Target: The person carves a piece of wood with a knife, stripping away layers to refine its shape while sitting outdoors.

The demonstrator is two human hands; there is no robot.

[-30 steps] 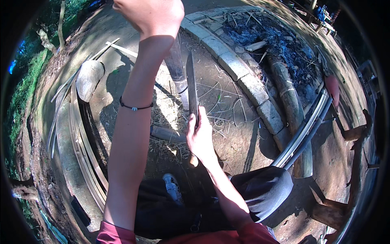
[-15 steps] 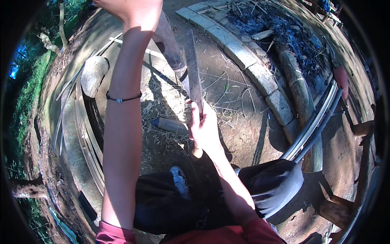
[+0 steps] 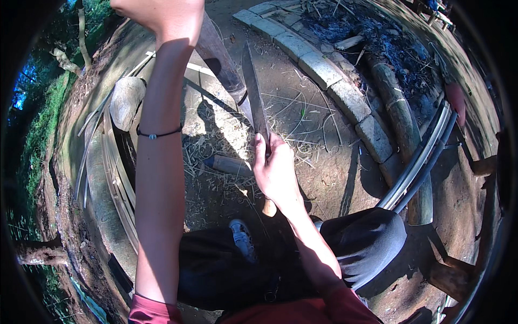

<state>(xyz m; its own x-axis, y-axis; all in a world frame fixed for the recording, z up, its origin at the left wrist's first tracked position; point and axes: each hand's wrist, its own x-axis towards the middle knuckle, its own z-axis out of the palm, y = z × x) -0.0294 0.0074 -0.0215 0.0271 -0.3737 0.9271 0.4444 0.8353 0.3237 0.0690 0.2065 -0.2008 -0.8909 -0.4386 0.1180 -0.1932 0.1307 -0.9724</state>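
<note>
My right hand (image 3: 278, 170) is closed around a machete (image 3: 256, 89), its long dark blade pointing away from me and the wooden handle's end showing below my palm. Just left of the blade is a thick brown pole (image 3: 224, 62), like bamboo, with a dark band and a paler lower end. The blade lies close along that pale end; whether they touch I cannot tell. At the top edge, my left hand (image 3: 159, 13) is over the upper part of the pole, its fingers hidden. Beneath, a short round piece of wood (image 3: 232, 165) with a dark tip lies among shavings.
A curved stone-block border (image 3: 318, 70) rings ash and charred wood at the right. A log (image 3: 396, 102) and long split strips (image 3: 415, 167) lie beside it. On the left are a pale rock (image 3: 127, 102) and more long strips (image 3: 116, 178). My legs are below.
My left hand has shifted left, and the pole's upper part has swung left with it. The machete's handle and my right hand have moved slightly right.
</note>
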